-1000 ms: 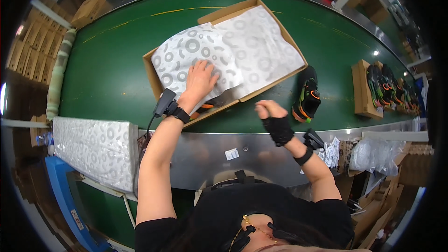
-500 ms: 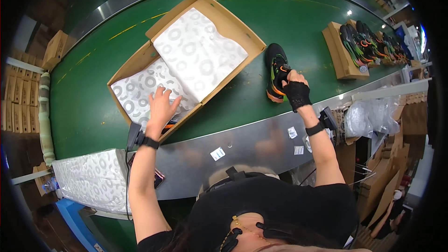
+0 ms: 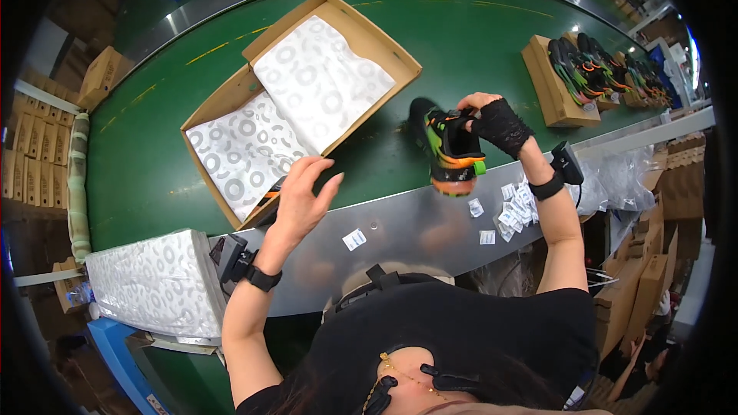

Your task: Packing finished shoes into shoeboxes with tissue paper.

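My right hand (image 3: 493, 121), in a black fingerless glove, grips a black sneaker (image 3: 448, 150) with green and orange trim by its opening. The shoe is tilted, its orange heel sole toward me and its toe blurred. My bare left hand (image 3: 305, 198) hovers with fingers apart, holding nothing, over the near edge of an opened cardboard shoebox (image 3: 400, 71). White patterned wrapping paper (image 3: 323, 81) lines the lid and covers most of the box's inside. A little of something dark and orange peeks out under the paper, near my left wrist; most of it is hidden.
Small white packets (image 3: 516, 211) lie in a pile on the metal edge (image 3: 415, 238), with a few loose ones nearby. A stack of patterned paper (image 3: 154, 284) sits at the left. Boxes topped with sneakers (image 3: 573, 69) line the green belt (image 3: 461, 46) at the right.
My right hand has lifted and turned the sneaker, bringing it nearer to me and leftward. My left hand has come off the paper in the box and moved right, toward the shoe.
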`<state>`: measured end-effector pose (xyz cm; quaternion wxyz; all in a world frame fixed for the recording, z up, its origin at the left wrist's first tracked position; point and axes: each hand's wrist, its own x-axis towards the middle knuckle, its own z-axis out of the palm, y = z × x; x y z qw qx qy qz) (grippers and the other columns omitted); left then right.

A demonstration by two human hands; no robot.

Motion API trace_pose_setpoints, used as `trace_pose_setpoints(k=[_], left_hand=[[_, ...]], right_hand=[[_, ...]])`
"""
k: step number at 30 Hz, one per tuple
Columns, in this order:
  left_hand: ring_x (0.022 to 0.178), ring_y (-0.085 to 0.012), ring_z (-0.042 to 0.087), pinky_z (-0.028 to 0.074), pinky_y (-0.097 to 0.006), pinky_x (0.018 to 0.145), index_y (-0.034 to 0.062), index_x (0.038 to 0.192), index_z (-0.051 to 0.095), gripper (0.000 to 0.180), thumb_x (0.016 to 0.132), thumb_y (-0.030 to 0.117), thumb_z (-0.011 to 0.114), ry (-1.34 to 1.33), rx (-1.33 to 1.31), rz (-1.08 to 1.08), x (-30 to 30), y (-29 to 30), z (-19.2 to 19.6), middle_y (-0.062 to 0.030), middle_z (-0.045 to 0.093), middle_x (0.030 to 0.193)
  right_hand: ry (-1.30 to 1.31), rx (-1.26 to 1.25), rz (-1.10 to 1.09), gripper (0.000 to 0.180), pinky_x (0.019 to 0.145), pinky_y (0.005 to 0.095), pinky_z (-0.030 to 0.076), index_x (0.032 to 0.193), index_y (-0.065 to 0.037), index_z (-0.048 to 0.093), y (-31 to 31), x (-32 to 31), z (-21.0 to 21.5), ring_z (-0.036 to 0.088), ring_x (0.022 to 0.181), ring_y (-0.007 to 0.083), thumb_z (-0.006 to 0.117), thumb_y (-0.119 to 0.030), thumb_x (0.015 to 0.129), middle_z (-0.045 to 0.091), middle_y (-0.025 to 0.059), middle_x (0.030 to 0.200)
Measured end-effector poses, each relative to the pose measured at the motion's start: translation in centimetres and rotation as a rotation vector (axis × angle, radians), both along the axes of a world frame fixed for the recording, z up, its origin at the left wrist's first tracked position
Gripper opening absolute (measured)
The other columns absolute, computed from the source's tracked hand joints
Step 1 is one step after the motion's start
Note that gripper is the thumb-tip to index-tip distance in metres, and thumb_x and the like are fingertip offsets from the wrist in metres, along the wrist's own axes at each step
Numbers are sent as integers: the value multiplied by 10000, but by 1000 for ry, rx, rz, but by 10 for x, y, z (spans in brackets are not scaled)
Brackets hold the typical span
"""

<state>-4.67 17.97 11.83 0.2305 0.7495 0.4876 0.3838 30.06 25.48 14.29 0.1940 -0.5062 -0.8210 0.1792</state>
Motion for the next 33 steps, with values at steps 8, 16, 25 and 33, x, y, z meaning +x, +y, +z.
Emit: trace_pose_setpoints(k=[8,16,25,33], left_hand=[[701,-260,519,426,-322,610,-27,915,524,459,648,315,673,-90,-88,-283,57,1,69,-134,502,766],[489,-162,512,412,-287,475,-35,806,541,216,664,126,569,-228,-216,67,-5,-16,73,-117,533,575],[392,-114,445,326,-228,326,62,713,516,213,812,222,416,-811,-758,502,-163,68,-7,-18,495,560],[520,-267,541,428,-310,451,6,804,519,359,680,327,621,-655,-845,645,-247,155,-156,-139,556,646]], right_hand=[[48,-423,379,293,673,287,469,906,-12,589,-22,-97,80,598,719,199,629,-148,649,604,124,748],[508,-759,437,329,751,239,433,1023,7,564,-9,-164,83,548,842,119,596,-170,748,603,71,866],[463,-855,260,361,756,255,442,1049,16,541,7,-149,-10,571,827,119,578,-234,792,624,70,864],[550,-1164,95,424,739,254,450,1107,26,490,-9,-155,-80,582,862,148,591,-233,787,610,83,927]])
